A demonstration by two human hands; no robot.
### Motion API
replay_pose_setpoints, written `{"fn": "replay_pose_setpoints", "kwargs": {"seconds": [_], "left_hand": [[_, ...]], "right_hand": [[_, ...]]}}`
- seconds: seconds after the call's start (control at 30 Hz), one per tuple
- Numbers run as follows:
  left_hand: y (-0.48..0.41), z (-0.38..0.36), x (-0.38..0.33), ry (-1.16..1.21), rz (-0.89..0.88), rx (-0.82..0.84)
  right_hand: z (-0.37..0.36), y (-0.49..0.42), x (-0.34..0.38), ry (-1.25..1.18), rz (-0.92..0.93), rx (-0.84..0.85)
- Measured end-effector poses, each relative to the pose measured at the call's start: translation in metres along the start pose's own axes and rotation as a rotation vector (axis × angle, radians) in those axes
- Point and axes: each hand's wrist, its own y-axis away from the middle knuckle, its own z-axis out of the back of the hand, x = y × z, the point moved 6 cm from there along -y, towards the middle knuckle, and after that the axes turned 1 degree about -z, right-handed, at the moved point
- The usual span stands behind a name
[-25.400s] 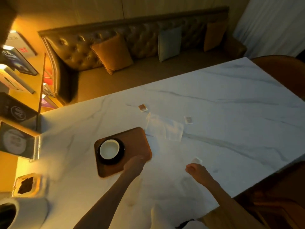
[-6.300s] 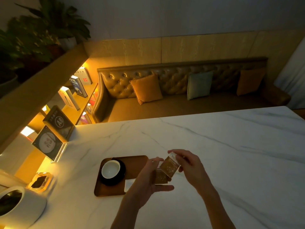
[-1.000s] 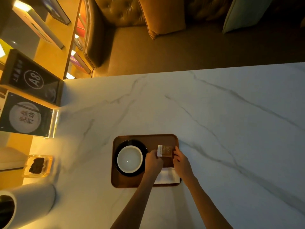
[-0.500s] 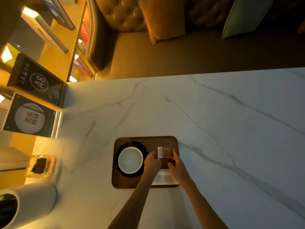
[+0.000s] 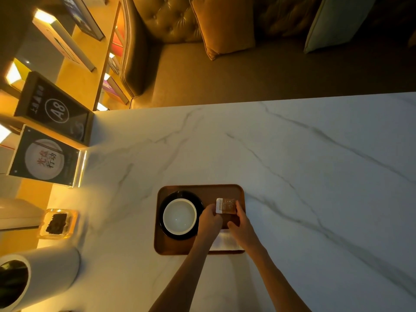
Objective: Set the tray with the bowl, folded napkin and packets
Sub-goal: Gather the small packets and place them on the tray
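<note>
A brown wooden tray [image 5: 198, 190] lies on the white marble table. On its left half a white bowl [image 5: 179, 216] sits on a black saucer [image 5: 166, 201]. The folded white napkin [image 5: 224, 242] lies at the tray's near right corner, partly under my hands. A brown packet [image 5: 225, 206] with a white end rests flat on the tray's right half. My left hand [image 5: 209, 219] touches its left edge and my right hand [image 5: 242, 226] its right edge, fingertips pinching it. Any packets beneath it are hidden.
The marble table [image 5: 304, 176] stretches far to the right. At the left edge stand a white cylinder container [image 5: 40, 278], a glass ashtray-like dish [image 5: 57, 224] and upright sign holders [image 5: 45, 154]. A leather sofa [image 5: 225, 64] with cushions lies beyond the table.
Both hands have stayed at the packet on the tray's right half; they shifted only slightly. The view tilted a little.
</note>
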Motion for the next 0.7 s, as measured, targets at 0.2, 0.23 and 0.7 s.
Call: {"fn": "replay_pose_setpoints", "kwargs": {"seconds": [0.2, 0.23, 0.7], "left_hand": [[0.002, -0.006, -0.01, 0.056, -0.076, 0.066], [0.002, -0.008, -0.01, 0.051, -0.074, 0.082], [0.009, -0.01, -0.01, 0.059, -0.031, 0.113]], "right_hand": [[0.0, -0.002, 0.001, 0.024, 0.03, -0.005], [0.0, -0.002, 0.001, 0.035, 0.035, -0.005], [0.002, -0.002, 0.001, 0.031, 0.061, -0.003]]}}
